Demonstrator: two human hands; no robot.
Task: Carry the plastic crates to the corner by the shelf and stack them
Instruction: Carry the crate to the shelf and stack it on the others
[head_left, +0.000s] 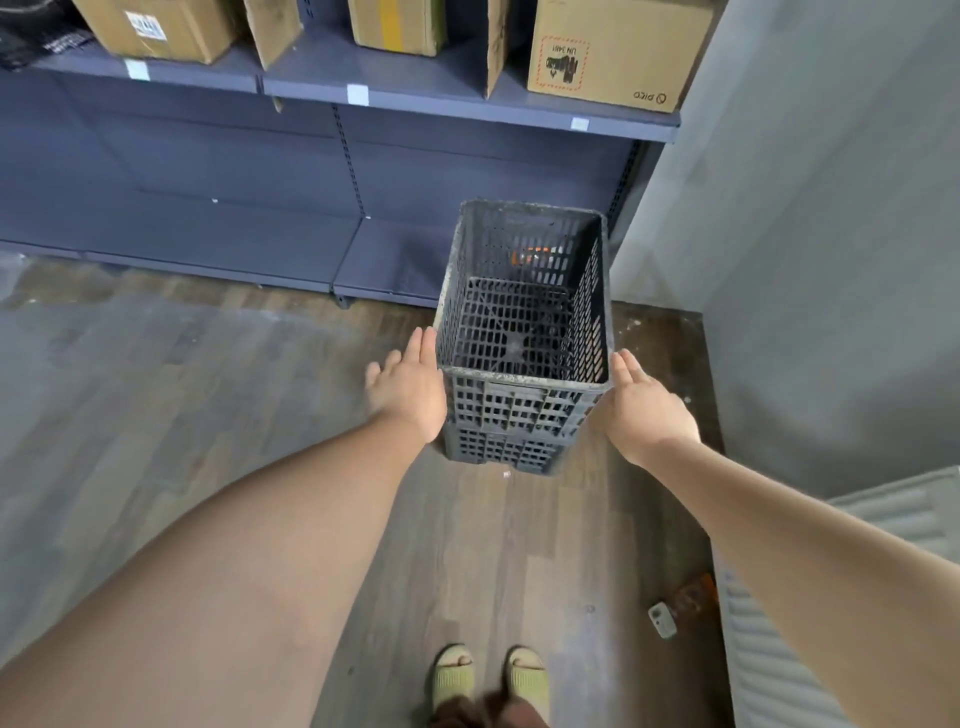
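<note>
Crates (522, 332) of dark slotted plastic stand stacked on the wooden floor (218, 374) in the corner, just in front of the blue shelf (332, 171) and beside the grey wall (810, 249), the top one open and upright. The left hand (410, 387) hovers just left of the top crate and the right hand (644, 402) just right of it, each grip spread with straight fingers and holding nothing. Cardboard boxes (613, 49) sit on the shelf above the crates.
</note>
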